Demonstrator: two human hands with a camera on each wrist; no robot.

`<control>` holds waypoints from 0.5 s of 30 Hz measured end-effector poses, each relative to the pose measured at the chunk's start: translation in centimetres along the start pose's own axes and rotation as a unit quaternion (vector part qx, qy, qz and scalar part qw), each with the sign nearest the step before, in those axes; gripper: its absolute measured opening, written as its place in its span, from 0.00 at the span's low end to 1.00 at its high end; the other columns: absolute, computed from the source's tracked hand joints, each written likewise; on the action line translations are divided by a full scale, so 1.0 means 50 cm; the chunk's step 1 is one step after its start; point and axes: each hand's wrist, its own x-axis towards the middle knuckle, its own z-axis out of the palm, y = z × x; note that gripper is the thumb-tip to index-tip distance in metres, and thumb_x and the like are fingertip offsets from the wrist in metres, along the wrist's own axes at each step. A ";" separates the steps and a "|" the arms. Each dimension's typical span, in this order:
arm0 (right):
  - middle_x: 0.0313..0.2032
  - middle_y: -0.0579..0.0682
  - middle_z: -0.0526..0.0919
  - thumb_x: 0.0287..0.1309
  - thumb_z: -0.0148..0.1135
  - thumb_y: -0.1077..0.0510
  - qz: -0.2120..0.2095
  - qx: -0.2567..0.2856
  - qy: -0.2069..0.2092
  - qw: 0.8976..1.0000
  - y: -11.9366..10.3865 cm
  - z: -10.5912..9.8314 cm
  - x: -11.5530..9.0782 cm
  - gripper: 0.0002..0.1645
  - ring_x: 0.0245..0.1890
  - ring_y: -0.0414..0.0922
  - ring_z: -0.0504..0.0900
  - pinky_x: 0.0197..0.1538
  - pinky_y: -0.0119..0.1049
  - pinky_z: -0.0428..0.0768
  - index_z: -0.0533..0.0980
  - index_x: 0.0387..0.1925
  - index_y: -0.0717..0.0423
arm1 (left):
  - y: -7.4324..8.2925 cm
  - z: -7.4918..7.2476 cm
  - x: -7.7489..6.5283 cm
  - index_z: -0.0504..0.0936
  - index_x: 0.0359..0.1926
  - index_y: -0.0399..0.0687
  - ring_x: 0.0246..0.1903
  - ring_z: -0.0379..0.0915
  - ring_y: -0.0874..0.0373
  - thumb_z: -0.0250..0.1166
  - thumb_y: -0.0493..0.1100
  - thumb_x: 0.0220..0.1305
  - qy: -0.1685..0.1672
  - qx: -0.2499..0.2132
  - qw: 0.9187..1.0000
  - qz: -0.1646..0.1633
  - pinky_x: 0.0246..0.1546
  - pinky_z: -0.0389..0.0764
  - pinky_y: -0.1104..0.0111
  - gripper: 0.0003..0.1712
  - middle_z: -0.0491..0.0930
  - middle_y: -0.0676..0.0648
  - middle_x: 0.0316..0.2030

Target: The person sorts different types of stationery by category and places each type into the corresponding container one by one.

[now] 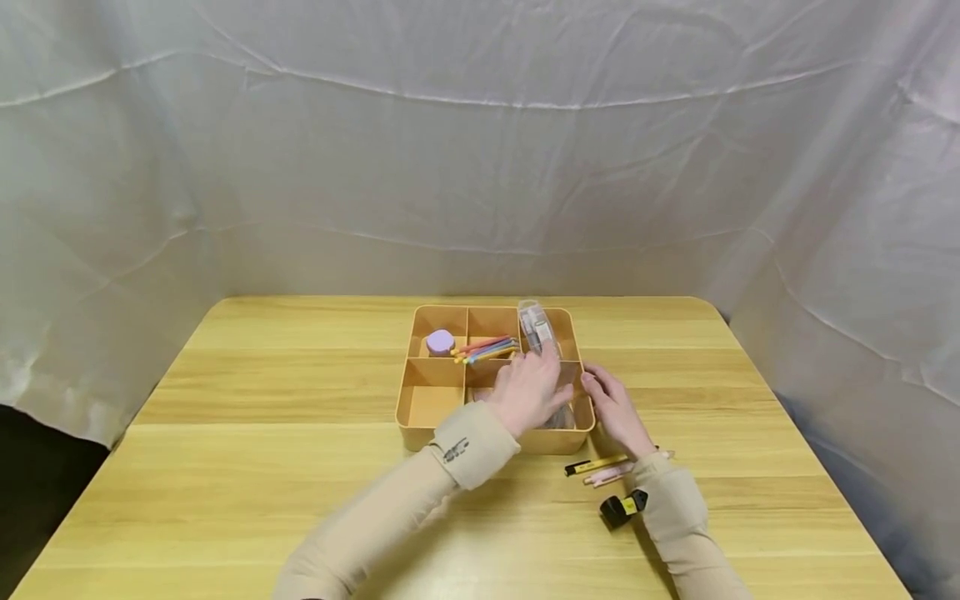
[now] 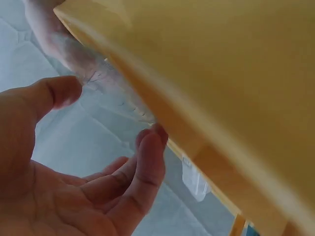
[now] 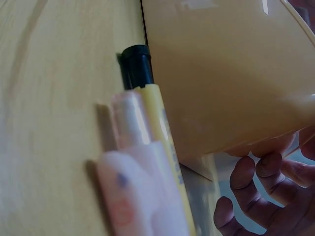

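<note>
A tan divided organizer box (image 1: 431, 433) stands on the table. My left hand (image 1: 528, 392) reaches over its front middle section, index finger extended to a clear plastic case (image 1: 534, 321) that leans upright in the back right compartment. In the left wrist view, a gap separates the thumb from the loosely bent fingers (image 2: 147, 167). My right hand (image 1: 617, 412) holds the box's right wall near the rim. Its bent fingers (image 3: 243, 174) show at the box edge in the right wrist view. A transparent item (image 1: 561, 417) in the front right compartment is partly hidden.
Colored sticks (image 1: 486, 348) lie across the back middle compartment, beside a purple round object (image 1: 440, 342). Under and beside the right wrist lie a yellow pen (image 1: 596, 465), a pink pen (image 1: 606, 476) and a black-and-yellow item (image 1: 618, 510). Pale cloth (image 1: 480, 192) hangs behind the table.
</note>
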 end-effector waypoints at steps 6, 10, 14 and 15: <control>0.63 0.70 0.76 0.78 0.42 0.57 0.012 -0.006 -0.002 1.000 -0.003 0.001 -0.006 0.26 0.62 0.58 0.75 0.57 0.24 0.72 0.67 0.68 0.69 | -0.031 -0.034 -0.033 0.72 0.63 0.34 0.36 0.82 0.50 0.62 0.56 0.70 -0.031 -0.080 0.996 0.003 0.31 0.85 0.66 0.33 0.84 0.40 0.39; 0.63 0.69 0.75 0.78 0.42 0.57 0.015 -0.012 0.004 1.000 -0.004 0.001 -0.007 0.26 0.63 0.58 0.74 0.61 0.27 0.70 0.67 0.68 0.68 | -0.106 -0.076 -0.064 0.68 0.69 0.37 0.61 0.73 0.42 0.60 0.54 0.71 -0.001 -0.136 0.991 -0.016 0.60 0.80 0.51 0.35 0.74 0.35 0.62; 0.64 0.70 0.75 0.78 0.41 0.57 0.009 -0.019 0.005 1.000 -0.001 -0.003 -0.010 0.26 0.64 0.59 0.74 0.65 0.34 0.70 0.67 0.68 0.69 | -0.226 -0.087 -0.091 0.64 0.72 0.39 0.70 0.59 0.37 0.59 0.52 0.73 0.031 -0.219 0.973 -0.063 0.67 0.70 0.41 0.34 0.62 0.33 0.70; 0.63 0.70 0.75 0.78 0.41 0.57 0.009 -0.020 0.005 1.000 0.000 -0.006 -0.011 0.26 0.64 0.59 0.74 0.65 0.35 0.71 0.67 0.68 0.69 | -0.254 -0.083 -0.097 0.62 0.73 0.39 0.72 0.55 0.36 0.58 0.52 0.73 0.031 -0.247 0.965 -0.077 0.69 0.67 0.39 0.35 0.59 0.32 0.72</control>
